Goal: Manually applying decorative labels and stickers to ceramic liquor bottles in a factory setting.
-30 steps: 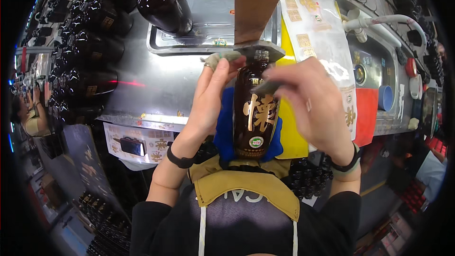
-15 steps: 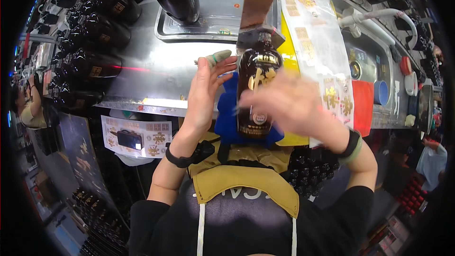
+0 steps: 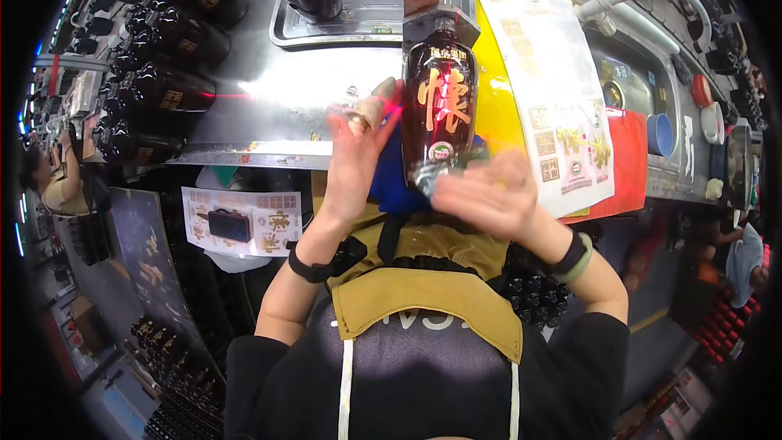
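A dark glossy bottle with gold lettering lies on a blue support, its neck up against a brown post with a metal block. Beside the bottle's left side, my left hand is raised with its fingers stretched and holds nothing. Beige coverings sit on some of its fingers. My right hand is over the lower end of the bottle, smeared by motion. A pale greenish, see-through patch shows by its fingertips; I cannot make out what it is.
Several dark bottles crowd the left of the metal bench. Another stands on a metal tray. Right of the bottle lie printed decal sheets, yellow and red sheets, then a sink with a blue cup. A person is at far left.
My right hand has moved down toward the bottle's lower end. The lettering now faces up more squarely and looks reddish gold. My left hand stays beside the bottle.
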A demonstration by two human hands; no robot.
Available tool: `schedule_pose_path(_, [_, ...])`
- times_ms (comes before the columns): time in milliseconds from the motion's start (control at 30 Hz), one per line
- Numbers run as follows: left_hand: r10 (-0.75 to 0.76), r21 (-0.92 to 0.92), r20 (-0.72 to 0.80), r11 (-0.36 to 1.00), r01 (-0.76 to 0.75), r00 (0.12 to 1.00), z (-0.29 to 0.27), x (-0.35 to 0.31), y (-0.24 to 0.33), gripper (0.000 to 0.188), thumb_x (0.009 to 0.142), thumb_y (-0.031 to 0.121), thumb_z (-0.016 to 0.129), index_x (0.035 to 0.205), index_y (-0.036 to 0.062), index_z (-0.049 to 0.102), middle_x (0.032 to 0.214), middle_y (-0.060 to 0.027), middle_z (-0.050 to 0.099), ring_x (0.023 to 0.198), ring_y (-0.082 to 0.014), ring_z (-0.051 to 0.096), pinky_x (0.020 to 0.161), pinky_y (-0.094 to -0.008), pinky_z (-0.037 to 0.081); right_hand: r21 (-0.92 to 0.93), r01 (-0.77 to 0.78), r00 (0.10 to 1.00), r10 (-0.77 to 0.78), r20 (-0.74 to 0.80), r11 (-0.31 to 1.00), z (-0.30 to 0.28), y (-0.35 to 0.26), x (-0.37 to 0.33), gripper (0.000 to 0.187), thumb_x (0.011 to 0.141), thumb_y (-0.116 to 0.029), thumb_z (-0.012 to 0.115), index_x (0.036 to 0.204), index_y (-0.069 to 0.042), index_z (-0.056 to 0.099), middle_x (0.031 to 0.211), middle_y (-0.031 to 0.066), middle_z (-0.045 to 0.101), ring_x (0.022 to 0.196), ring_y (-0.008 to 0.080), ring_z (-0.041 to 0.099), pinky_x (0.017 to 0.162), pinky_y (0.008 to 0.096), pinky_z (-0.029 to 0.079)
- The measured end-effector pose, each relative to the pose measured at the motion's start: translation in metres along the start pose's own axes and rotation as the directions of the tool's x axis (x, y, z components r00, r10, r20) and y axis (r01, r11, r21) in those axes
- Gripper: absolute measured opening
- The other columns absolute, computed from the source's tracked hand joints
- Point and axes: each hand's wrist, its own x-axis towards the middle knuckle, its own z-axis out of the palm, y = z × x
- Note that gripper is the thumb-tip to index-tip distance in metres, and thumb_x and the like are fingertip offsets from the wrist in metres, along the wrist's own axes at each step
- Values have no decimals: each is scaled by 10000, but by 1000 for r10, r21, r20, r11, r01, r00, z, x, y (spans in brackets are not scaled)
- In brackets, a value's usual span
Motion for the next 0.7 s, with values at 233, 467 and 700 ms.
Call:
schedule_pose_path(233, [172,414,238,872,-260,956,-16,-34,-4,1444,674,964,572,1594,-93,224,1634,-247,326,1521,-343,324,1249,-447,234,30,-273,950,274,-148,962,7,-6,-8,285,728,-52,736,993,-152,776,1025,-37,775,774,160,640,723,320,475])
schedule_pose_path(467, [97,700,27,709,-88,995,-8,-31,-32,1158,683,189,925,1586,-69,248,1566,-252,432,1461,-391,425,1229,-476,285,465,-594,716,695,-67,657,-12,-21,-19,359,905,-34,702,1252,-44,609,976,134,633,755,249,595,749,358,505])
schedule_pose_path(700, [434,846,383,189,-498,815,20,-23,16,905,614,83,874,1450,-9,540,1506,-210,536,1407,-398,493,1193,-549,319,71,-874,484,873,60,480,-61,48,-20,387,868,-76,722,1246,-128,659,942,91,519,851,242,590,734,394,459])
